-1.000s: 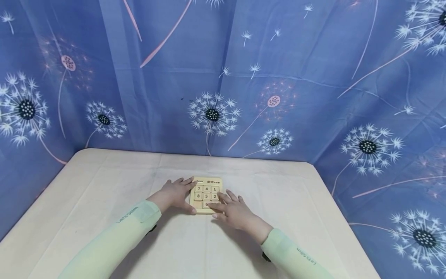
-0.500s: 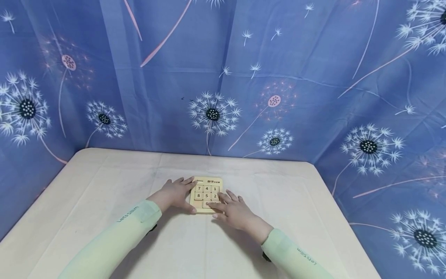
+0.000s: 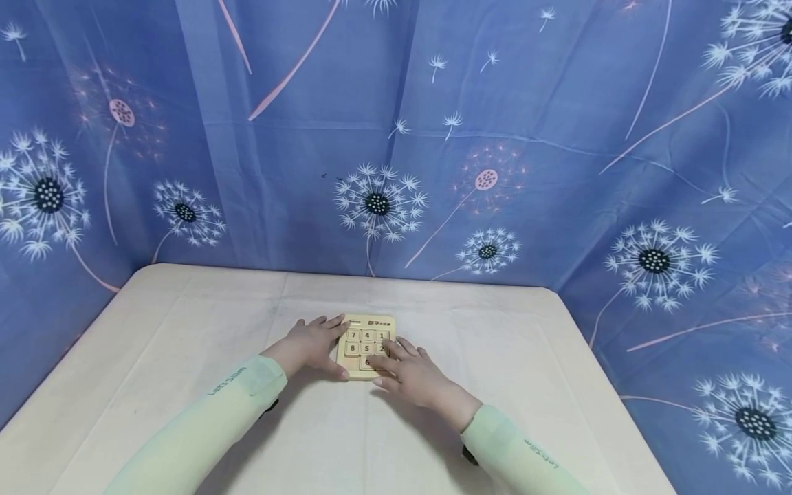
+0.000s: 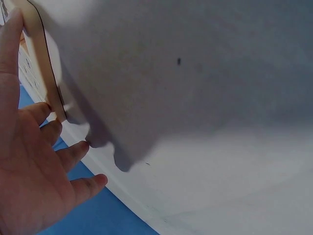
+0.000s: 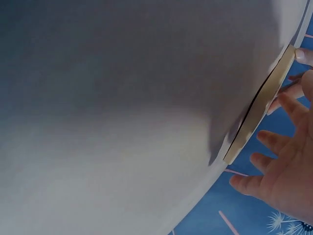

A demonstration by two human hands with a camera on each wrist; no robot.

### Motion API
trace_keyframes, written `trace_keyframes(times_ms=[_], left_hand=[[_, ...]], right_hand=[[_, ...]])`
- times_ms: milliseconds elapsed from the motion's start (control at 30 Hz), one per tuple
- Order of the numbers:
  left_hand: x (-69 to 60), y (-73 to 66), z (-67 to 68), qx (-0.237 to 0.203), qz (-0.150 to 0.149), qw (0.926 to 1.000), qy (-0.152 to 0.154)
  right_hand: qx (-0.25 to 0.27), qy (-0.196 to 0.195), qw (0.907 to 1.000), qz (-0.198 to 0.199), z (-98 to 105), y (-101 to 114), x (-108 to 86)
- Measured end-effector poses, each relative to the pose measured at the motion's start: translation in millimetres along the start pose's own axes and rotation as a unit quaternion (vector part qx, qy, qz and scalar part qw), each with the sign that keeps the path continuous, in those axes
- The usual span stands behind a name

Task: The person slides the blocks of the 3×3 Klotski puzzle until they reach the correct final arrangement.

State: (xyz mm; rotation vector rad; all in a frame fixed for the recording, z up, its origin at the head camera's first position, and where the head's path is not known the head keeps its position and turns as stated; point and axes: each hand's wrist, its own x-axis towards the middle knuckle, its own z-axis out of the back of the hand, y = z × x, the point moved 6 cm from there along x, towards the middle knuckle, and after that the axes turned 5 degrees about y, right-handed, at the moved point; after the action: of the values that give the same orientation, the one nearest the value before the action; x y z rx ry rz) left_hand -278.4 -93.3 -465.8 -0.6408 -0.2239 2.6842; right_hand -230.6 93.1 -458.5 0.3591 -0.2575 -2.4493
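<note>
A pale yellow number board (image 3: 365, 377) lies flat on the table, its edge seen in the left wrist view (image 4: 45, 63) and right wrist view (image 5: 261, 107). Tiles 7, 4, 1, 8, 5 (image 3: 367, 348) and 2 show; 6 is partly covered, and the lower left slot is bare. Along the board's left side, my left hand (image 3: 312, 344) (image 4: 29, 166) touches it with spread thumb and fingers. My right hand (image 3: 417, 375) (image 5: 288, 161) reaches over the right side, fingers loosely extended on the tiles around 2 and 6. It hides the lower right corner.
A cream cloth covers the table (image 3: 247, 295). Blue curtains (image 3: 297, 172) with dandelion prints stand behind it and along both sides. Pale green sleeves (image 3: 198, 419) cover both forearms.
My right hand has shifted slightly left, its fingers now farther over the 2 and 6 tiles. My left hand and the board have stayed put.
</note>
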Motion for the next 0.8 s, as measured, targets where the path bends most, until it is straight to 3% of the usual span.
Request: trace_keyframes(times_ms=[333,800], left_hand=[[-0.5,1.0,0.6,0.005,-0.004,0.9999,-0.008],[0.8,1.6,-0.6,0.02,-0.005,0.9997,-0.009]], right_hand=[[-0.018,-0.01,0.9997,0.008,2,8,12.1],[-0.018,0.007,0.9996,-0.022,-2,9,30.0]])
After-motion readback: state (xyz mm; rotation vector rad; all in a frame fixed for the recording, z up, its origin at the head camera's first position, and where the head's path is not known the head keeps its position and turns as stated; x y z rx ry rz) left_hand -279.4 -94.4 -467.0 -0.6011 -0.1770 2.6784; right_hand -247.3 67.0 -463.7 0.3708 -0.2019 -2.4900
